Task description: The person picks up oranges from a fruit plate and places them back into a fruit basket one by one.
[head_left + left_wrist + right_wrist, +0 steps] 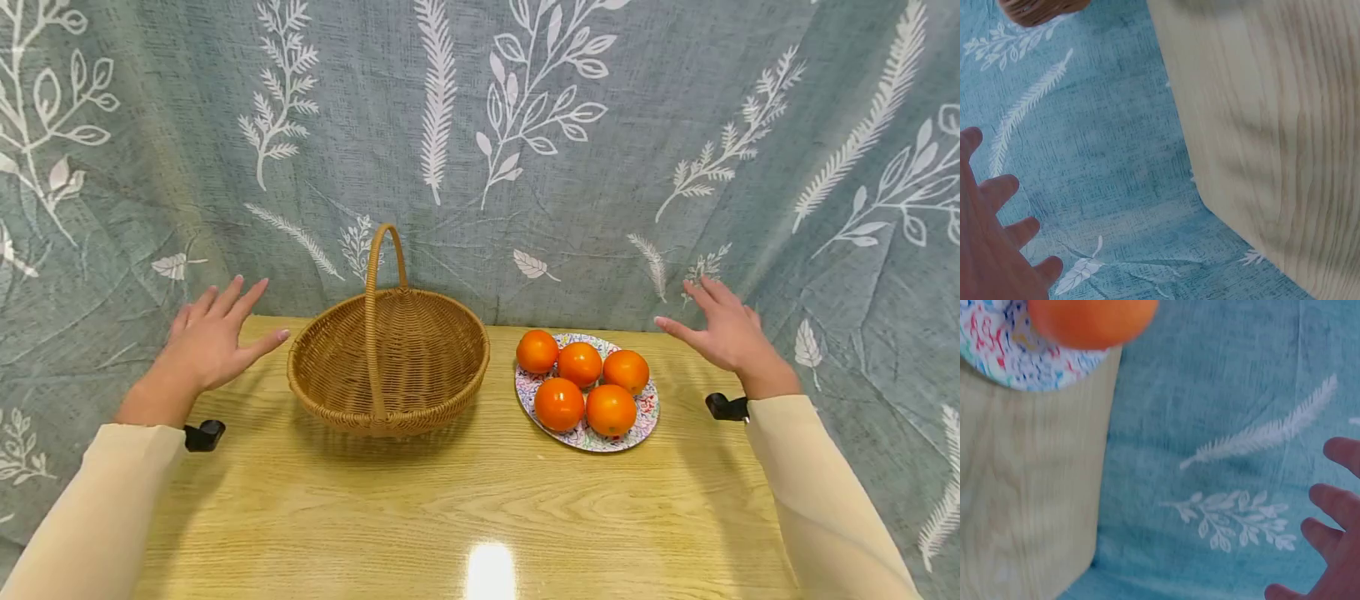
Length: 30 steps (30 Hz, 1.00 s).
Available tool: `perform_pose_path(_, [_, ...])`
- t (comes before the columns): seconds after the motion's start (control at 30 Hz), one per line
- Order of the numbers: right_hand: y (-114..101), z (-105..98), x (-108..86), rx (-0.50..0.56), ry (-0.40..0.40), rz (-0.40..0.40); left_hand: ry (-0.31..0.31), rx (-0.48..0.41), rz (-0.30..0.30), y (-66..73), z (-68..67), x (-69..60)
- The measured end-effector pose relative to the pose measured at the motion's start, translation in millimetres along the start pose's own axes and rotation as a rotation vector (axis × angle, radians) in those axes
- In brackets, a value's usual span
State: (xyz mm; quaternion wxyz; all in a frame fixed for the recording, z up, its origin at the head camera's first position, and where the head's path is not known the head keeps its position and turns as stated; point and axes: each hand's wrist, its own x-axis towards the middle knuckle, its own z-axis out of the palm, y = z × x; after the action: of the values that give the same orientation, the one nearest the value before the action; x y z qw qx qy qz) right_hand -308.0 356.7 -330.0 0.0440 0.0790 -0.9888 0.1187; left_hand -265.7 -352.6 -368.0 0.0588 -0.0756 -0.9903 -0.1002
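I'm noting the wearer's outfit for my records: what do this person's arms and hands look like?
Plain cream-coloured long sleeves end near the wrists. A small, rounded black device sits by the left wrist, and a similar small black device by the right. The left hand and right hand are bare, with no gloves or rings showing.
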Motion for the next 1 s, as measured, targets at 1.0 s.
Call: perform_pose_path(1.0, [-29, 87, -58.8, 0.416, 0.183, -0.177, 0.114, -0.545, 0.105, 16.3, 53.5, -31.3])
